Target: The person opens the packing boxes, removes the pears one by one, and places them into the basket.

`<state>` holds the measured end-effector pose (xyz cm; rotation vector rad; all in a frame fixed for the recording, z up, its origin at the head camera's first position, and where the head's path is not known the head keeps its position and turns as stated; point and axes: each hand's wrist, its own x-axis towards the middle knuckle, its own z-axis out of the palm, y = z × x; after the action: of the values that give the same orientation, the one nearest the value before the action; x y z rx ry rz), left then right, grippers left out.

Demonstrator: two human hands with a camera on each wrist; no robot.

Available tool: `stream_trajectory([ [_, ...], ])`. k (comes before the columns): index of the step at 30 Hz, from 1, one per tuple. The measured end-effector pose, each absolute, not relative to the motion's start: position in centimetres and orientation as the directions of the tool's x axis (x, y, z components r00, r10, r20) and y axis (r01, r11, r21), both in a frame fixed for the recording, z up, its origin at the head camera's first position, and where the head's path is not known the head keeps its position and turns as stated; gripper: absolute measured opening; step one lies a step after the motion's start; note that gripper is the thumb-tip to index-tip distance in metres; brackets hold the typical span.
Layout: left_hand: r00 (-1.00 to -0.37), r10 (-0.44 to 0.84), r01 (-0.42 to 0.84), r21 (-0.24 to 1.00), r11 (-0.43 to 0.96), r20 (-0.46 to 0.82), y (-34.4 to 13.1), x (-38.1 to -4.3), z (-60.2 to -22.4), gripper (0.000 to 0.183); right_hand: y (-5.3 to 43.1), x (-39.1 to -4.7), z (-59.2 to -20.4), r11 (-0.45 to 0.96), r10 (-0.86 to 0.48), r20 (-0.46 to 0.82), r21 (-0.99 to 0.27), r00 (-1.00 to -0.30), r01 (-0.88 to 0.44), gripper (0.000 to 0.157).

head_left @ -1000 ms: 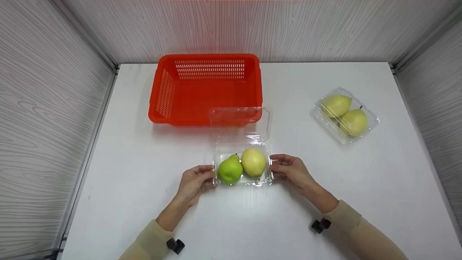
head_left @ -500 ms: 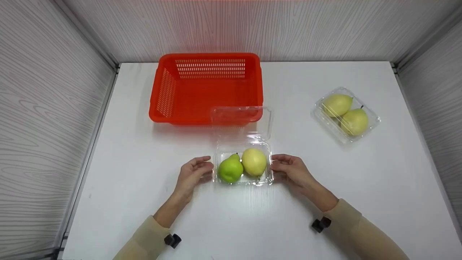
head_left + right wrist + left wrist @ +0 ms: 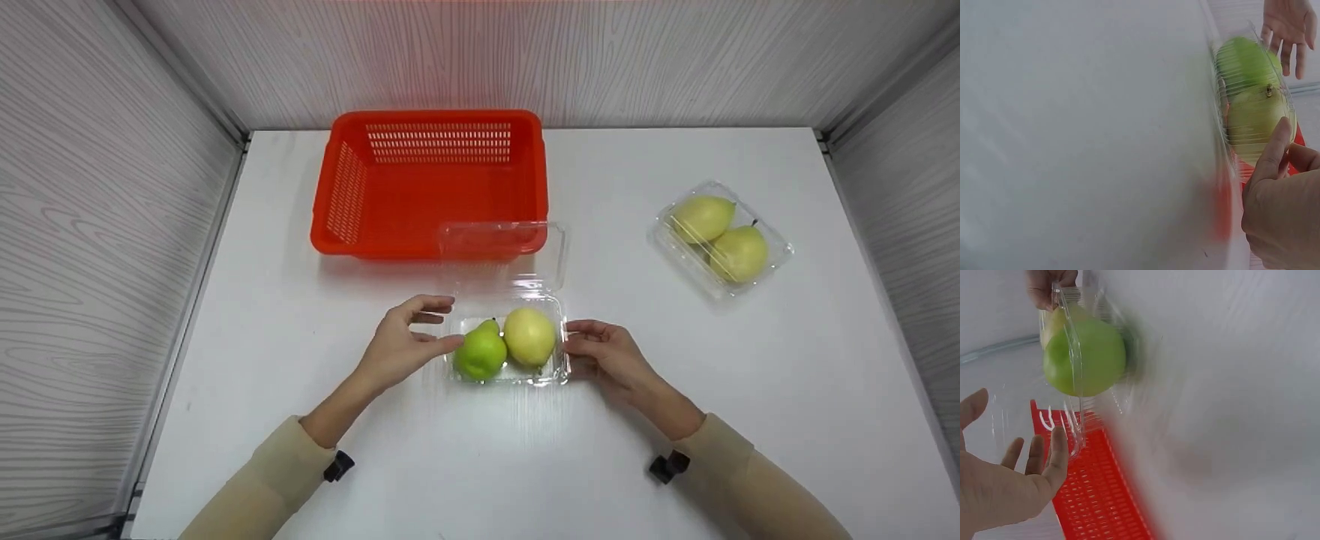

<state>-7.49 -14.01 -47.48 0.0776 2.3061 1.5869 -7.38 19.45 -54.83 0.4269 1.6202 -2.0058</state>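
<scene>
A clear plastic clamshell container (image 3: pixel 536 381) sits mid-table with its lid (image 3: pixel 551 266) folded back toward the basket. Inside lie a green pear (image 3: pixel 481 354) and, to its right, a pale yellow pear (image 3: pixel 530 336). My right hand (image 3: pixel 611 356) pinches the container's right rim between thumb and fingers, as the right wrist view also shows with the thumb (image 3: pixel 1276 143) on the rim. On the opposite side my left hand (image 3: pixel 397 341) is raised, fingers spread and holding nothing. Its thumb overlaps the container's left edge in the head view.
Behind the container stands a red plastic basket (image 3: pixel 320 202), its front edge overlapped by the folded lid. At the back right a closed clamshell (image 3: pixel 784 251) holds two yellow pears (image 3: pixel 739 255). Patterned panels (image 3: pixel 487 60) border the white table (image 3: pixel 262 360).
My left hand has let go of the container's left side, risen, and moved forward with its fingers spreading. The right hand keeps its place on the right rim.
</scene>
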Motion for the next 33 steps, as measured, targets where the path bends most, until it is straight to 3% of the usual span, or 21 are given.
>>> stream_trajectory([
  [17, -0.849, 0.439, 0.070, 0.762, 0.644, -0.293, -11.4, -9.3, -46.4, 0.059, 19.7, -7.4, -55.1, -0.149, -0.199, -0.531, -0.814, -0.823, 0.561, 0.023],
  [33, -0.797, 0.506, 0.159, 0.694, 0.703, -0.329, -9.9, -9.5, -47.4, 0.052, 19.8, -7.4, -55.1, -0.130, -0.203, -0.524, -0.822, -0.827, 0.554, 0.030],
])
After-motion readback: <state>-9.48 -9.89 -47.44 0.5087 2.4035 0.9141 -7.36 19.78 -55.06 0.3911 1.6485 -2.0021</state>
